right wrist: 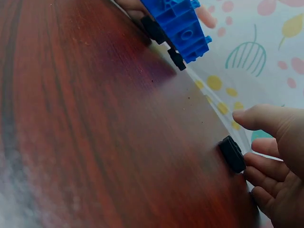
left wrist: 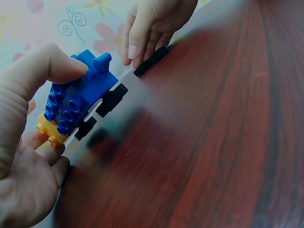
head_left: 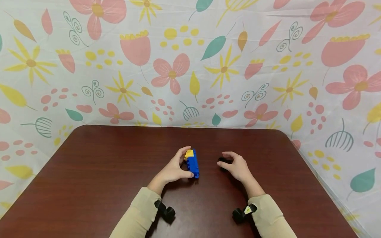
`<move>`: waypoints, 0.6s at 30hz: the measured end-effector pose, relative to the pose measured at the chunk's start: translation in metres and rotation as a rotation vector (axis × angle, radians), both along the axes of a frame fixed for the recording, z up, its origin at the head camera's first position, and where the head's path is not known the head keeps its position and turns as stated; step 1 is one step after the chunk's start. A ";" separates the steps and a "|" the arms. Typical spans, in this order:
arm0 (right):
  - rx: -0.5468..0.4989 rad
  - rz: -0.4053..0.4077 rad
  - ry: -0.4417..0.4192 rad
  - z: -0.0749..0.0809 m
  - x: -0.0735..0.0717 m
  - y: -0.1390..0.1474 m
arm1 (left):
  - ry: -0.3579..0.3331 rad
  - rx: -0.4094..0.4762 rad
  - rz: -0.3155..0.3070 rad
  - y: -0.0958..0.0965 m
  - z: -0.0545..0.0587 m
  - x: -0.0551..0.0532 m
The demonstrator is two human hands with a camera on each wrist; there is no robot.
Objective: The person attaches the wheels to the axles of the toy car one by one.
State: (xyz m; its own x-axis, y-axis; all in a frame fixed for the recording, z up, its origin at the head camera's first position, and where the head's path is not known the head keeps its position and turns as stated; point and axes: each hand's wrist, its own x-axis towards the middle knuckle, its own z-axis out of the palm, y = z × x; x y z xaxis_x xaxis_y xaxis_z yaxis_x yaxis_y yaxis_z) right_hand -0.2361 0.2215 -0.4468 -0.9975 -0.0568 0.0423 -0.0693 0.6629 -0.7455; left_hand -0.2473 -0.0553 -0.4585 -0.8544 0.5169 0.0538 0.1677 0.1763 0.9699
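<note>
My left hand (head_left: 175, 170) holds a blue and yellow building-block assembly (head_left: 192, 163) between thumb and fingers, above the brown table. Its blue part (left wrist: 80, 92) has round studs, and a yellow block (left wrist: 50, 130) sits at the finger end. The ribbed blue underside (right wrist: 178, 28) shows in the right wrist view. Dark pieces (left wrist: 111, 99) appear close beneath it; I cannot tell whether they are attached. On the right, my right hand (head_left: 236, 167) has its thumb and fingers spread around a small black piece (right wrist: 232, 154). That piece rests on the table near the fingertips.
The dark wood-grain table (head_left: 98, 172) has rounded far corners. A white cloth (head_left: 178, 72) with a flower and leaf print hangs behind it and along its right side. Black wrist devices (head_left: 165, 211) sit at both cuffs.
</note>
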 end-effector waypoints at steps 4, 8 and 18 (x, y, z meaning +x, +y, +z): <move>0.016 -0.001 0.018 -0.002 -0.002 0.000 | 0.002 0.002 0.000 -0.001 0.000 -0.001; 0.025 -0.013 0.023 -0.004 -0.003 -0.001 | -0.010 -0.006 0.002 -0.002 0.000 -0.002; 0.083 -0.021 -0.005 -0.007 -0.003 0.000 | -0.020 -0.023 -0.011 -0.002 -0.001 -0.002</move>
State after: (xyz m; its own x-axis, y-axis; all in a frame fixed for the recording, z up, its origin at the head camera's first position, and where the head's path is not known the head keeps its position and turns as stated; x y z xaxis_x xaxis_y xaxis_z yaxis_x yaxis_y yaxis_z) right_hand -0.2395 0.2214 -0.4535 -0.9987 -0.0386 0.0331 -0.0508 0.7240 -0.6879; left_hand -0.2491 -0.0574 -0.4595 -0.8496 0.5269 0.0246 0.1500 0.1966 0.9689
